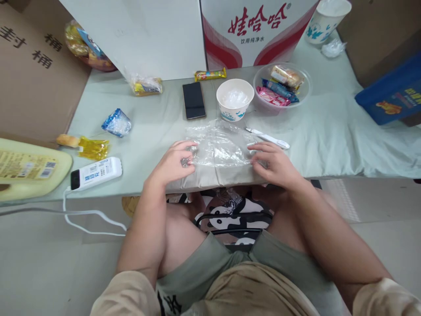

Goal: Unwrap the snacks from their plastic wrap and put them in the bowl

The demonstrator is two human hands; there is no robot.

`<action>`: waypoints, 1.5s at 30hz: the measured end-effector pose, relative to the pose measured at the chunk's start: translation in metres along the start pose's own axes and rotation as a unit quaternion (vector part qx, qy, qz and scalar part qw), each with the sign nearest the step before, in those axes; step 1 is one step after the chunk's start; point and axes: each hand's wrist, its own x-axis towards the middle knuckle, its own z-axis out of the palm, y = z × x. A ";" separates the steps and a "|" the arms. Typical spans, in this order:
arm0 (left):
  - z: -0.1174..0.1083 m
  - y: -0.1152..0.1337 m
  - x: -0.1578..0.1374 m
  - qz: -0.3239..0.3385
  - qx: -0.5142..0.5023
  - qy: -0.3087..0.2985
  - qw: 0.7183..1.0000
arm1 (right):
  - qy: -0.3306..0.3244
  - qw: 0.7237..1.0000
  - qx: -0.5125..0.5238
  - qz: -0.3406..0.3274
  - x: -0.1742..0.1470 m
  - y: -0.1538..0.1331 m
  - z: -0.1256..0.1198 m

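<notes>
A crumpled clear plastic bag [223, 147] lies spread on the cloth near the table's front edge. At its left edge is my left hand [173, 162], fingers a little bent and apart, the tips touching the plastic. My right hand [271, 160] rests at the opposite edge, its fingers spread and their tips on the film. Just behind the right fingers lies a slim white tool with a narrow metal tip [268, 138]. Beyond the bag stands a paper cup [233, 115] holding crumpled clear plastic. To the cup's left a dark phone [194, 101] lies flat.
A clear bowl [304, 98] holds several wrapped snacks. One yellow-wrapped bar [210, 74] lies before the white carton [250, 44]. Leftward are a blue wrapper [117, 123], a yellow wrapper with bread [94, 148], a white corded device [97, 173] and a yellow jug [29, 169]. A blue box [391, 94] stands right.
</notes>
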 end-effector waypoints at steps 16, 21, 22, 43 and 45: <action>0.000 -0.012 0.007 -0.063 -0.309 0.116 0.942 | 0.099 0.969 0.173 0.149 0.003 0.001 0.002; 0.003 -0.006 0.013 -0.136 -0.329 0.163 0.920 | 0.108 0.960 0.211 0.152 0.003 0.003 0.009; 0.004 -0.006 0.014 -0.156 -0.318 0.165 0.921 | 0.118 0.952 0.229 0.164 0.004 0.002 0.009; 0.006 -0.023 0.012 -0.197 -0.081 0.208 0.955 | 0.122 0.954 0.072 0.264 0.015 0.011 0.021; 0.005 -0.027 0.011 -0.185 -0.024 0.216 0.958 | 0.129 0.966 -0.030 0.222 0.013 0.011 0.026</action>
